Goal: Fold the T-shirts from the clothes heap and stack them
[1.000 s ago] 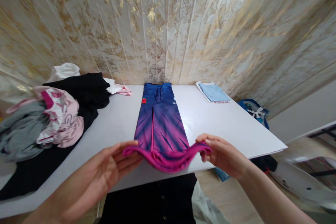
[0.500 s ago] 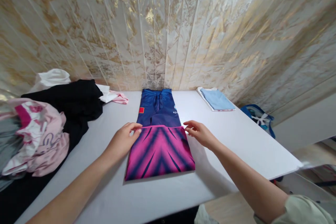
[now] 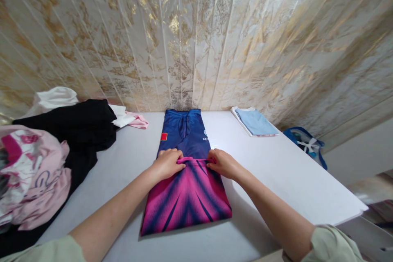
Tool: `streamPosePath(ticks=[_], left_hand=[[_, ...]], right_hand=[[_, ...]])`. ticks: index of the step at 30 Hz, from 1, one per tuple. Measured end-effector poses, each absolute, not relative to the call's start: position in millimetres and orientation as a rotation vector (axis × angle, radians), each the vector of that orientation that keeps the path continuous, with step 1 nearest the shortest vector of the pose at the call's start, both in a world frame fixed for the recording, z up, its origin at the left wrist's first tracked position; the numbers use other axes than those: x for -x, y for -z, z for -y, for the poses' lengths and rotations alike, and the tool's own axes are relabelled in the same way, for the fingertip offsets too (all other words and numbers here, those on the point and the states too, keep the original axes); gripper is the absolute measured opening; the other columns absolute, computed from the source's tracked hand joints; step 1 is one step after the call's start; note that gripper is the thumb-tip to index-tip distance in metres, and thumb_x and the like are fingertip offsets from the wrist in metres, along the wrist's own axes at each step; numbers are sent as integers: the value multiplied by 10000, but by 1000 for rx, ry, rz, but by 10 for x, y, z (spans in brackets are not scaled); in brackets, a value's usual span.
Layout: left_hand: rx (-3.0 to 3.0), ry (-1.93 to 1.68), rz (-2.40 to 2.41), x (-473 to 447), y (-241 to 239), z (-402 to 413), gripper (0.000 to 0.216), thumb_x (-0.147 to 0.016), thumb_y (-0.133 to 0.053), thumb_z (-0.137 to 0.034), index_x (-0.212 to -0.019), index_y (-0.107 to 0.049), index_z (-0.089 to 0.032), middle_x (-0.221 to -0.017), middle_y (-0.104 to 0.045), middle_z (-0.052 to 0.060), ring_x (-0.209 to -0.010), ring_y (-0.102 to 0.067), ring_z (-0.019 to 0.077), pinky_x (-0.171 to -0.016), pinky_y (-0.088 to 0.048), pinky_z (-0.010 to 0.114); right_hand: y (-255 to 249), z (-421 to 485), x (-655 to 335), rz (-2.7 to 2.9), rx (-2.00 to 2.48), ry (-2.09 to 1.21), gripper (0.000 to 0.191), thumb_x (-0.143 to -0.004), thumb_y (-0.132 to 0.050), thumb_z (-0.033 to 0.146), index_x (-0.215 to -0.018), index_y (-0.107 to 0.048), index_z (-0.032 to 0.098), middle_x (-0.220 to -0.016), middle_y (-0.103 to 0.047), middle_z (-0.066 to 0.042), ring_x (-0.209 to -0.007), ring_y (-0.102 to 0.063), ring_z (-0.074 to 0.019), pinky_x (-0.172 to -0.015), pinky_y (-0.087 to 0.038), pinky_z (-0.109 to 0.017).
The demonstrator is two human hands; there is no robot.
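Head view. The jersey (image 3: pixel 187 200) lay at the middle of the tabletop (image 3: pixel 270 184), its long side running away from the person, its far end close to the curtain (image 3: pixel 196 41). The near half, magenta with dark slanting streaks, was doubled over upon the navy half, so that the hem (image 3: pixel 195 159) crossed the garment's width. On the navy part showed a red patch (image 3: pixel 164 136) at the left side and, at the right, a small pale emblem (image 3: pixel 206 132) with lettering beneath it.

The left hand (image 3: pixel 168 163) held the hem left of centre, thumb toward the person and fingers curled over the far side; the right hand (image 3: pixel 222 163) pinched it in like fashion near the right corner. Both grips were narrow, with a short run of hem bare between them. Pale green sleeves (image 3: pixel 331 245) ended partway along the forearms.

To the left rose a loose heap: a black cloth (image 3: pixel 70 125), a pink cloth (image 3: pixel 53 196) with a printed figure in front of it, and a white cloth (image 3: pixel 55 98) behind. To the right, near the curtain, a blue cloth (image 3: pixel 256 122) lay flat over a white one. Beyond the tabletop's right edge sat a blue-trimmed bag (image 3: pixel 321 157) with a white bow (image 3: pixel 309 146).
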State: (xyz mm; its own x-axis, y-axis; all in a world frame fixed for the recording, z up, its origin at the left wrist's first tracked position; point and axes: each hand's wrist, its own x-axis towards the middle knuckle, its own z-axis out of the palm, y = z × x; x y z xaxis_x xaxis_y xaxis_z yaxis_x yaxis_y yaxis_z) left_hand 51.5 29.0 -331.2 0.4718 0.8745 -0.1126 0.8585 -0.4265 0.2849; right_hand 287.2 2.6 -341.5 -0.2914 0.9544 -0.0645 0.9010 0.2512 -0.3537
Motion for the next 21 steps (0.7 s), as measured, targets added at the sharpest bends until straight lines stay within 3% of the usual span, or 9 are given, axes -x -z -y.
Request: streamPosePath(ticks=[8, 11, 15, 18, 21], left_hand=[[-2364, -219, -1368, -440, 3073, -278, 120, -861, -503, -297, -804, -578, -221, -750, -662, -21, -766, -629, 186, -702, -367, 268], [-2426, -287, -1403, -439, 3035, -430, 132, -867, -502, -310, -823, -592, -224, -779, -678, -14, -801, -636, 194, -751, -383, 282], [-2486, -247, -1525, -472, 3158, -607, 214, -849, -548, -302, -1034, -634, -237, -1038, -689, 45, -1026, -610, 248, -935, -382, 391], [-2579, -467, -1560, -520, 3330, -597, 379, -880, -513, -259, -1254, -560, -215, -1283, -590, 100, -1217, -510, 267, -1061, -321, 452], [-2652, -596, -1436, -596, 3536, -475, 379, -939, -364, -195, -1258, -565, -159, -1298, -593, 114, -1228, -510, 228, -1098, -322, 413]], right_hand=[[3290, -55, -2880, 2193, 1575, -649, 37, -816, -561, 179, -839, -588, 191, -765, -586, 11, -715, -525, -136, -629, -342, -222], [3236, -171, -2858, 2129, 1615, -576, 75, -848, -535, 217, -890, -595, 200, -771, -611, 9, -714, -540, -144, -627, -350, -229], [3284, -312, -2810, 2141, 1771, -354, 219, -858, -555, 215, -1068, -615, 199, -1005, -648, -64, -921, -582, -197, -771, -419, -280], [3350, -294, -2722, 2172, 1770, -145, 389, -880, -535, 193, -1268, -553, 173, -1253, -568, -135, -1128, -525, -243, -945, -406, -345], [3453, -195, -2568, 2254, 1608, -118, 433, -923, -427, 157, -1350, -499, 157, -1353, -524, -126, -1231, -475, -222, -1041, -364, -346]])
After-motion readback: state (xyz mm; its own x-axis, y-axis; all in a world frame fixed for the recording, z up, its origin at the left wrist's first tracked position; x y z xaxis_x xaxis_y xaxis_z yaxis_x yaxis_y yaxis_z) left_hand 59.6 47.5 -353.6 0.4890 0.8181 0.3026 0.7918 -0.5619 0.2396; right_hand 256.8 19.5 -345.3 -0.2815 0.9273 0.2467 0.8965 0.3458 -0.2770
